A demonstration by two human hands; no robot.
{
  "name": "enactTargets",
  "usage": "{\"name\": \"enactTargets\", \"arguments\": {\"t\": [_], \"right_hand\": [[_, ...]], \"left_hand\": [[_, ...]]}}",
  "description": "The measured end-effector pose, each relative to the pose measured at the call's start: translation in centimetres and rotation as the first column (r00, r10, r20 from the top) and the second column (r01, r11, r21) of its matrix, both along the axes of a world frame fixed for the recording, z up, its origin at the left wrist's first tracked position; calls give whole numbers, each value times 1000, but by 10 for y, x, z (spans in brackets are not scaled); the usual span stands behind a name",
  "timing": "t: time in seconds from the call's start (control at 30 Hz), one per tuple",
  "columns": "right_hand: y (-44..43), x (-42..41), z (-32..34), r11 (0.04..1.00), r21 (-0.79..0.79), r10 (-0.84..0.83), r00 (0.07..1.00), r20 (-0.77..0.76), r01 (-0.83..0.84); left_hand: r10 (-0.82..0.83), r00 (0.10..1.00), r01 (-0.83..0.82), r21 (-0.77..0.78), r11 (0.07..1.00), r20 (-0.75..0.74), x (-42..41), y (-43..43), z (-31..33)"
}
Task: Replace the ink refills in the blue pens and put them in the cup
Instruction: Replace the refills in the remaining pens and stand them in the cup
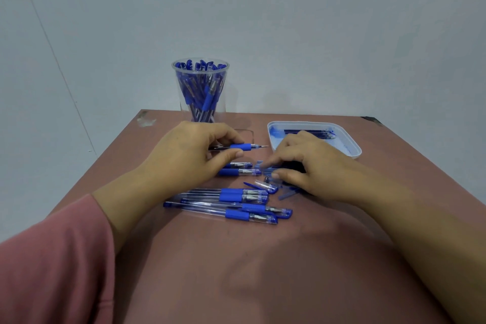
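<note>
My left hand (189, 150) pinches a blue pen (240, 146) by its grip, bare refill point (263, 146) showing, near the cup (222, 105). My right hand (310, 166) curls over loose caps (265, 170) — holding anything, I cannot tell. I'd take the metal tip (267, 179) beside them and thread it on squarely.

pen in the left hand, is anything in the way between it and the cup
Nothing visible blocks it. The cup stands just beyond the left hand that holds the pen. The cup is already crowded with finished pens, so finding a gap at the rim may be the tighter part.
</note>
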State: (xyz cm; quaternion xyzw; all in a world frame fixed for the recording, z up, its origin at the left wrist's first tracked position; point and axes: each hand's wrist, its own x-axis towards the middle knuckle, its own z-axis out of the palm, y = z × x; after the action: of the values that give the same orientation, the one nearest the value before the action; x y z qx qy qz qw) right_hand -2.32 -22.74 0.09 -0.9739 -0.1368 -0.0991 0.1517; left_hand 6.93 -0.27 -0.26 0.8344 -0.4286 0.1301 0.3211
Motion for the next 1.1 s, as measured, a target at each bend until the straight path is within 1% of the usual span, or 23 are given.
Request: {"name": "enactTargets", "arguments": {"t": [0.13,0.27,0.33,0.43,0.47,0.53,0.83,0.97,1.03,1.1], "right_hand": [[5,6,-2,997,-77,16,1000,0,-16],[7,8,-4,997,-75,29,1000,3,-29],[8,5,-1,1000,-2,10,1000,21,-9],[6,-1,6,961,269,-98,987,124,62],[5,-3,8,940,333,-130,978,162,70],[6,-5,9,914,400,-163,966,199,71],[12,-1,2,881,473,-113,961,252,-21],[16,-1,0,865,498,-71,970,233,-57],[18,-1,0,863,502,-73,968,240,-60],[18,0,0,883,468,-69,971,228,-47]], "left_hand": [[11,1000,-11,-1,1000,11,-1,0,1],[14,1000,-14,1,1000,9,-1,0,2],[16,1000,-16,3,1000,9,-1,0,2],[27,1000,-27,5,1000,3,0,1,3],[30,1000,-31,5,1000,2,0,1,3],[31,1000,-31,0,1000,2,0,1,3],[-15,1000,14,-58,998,-5,-4,-1,4],[-28,1000,28,-67,997,12,-6,-3,3],[-27,999,29,-71,997,29,-7,-3,2],[-31,999,34,-61,998,43,-8,-3,2]]}}
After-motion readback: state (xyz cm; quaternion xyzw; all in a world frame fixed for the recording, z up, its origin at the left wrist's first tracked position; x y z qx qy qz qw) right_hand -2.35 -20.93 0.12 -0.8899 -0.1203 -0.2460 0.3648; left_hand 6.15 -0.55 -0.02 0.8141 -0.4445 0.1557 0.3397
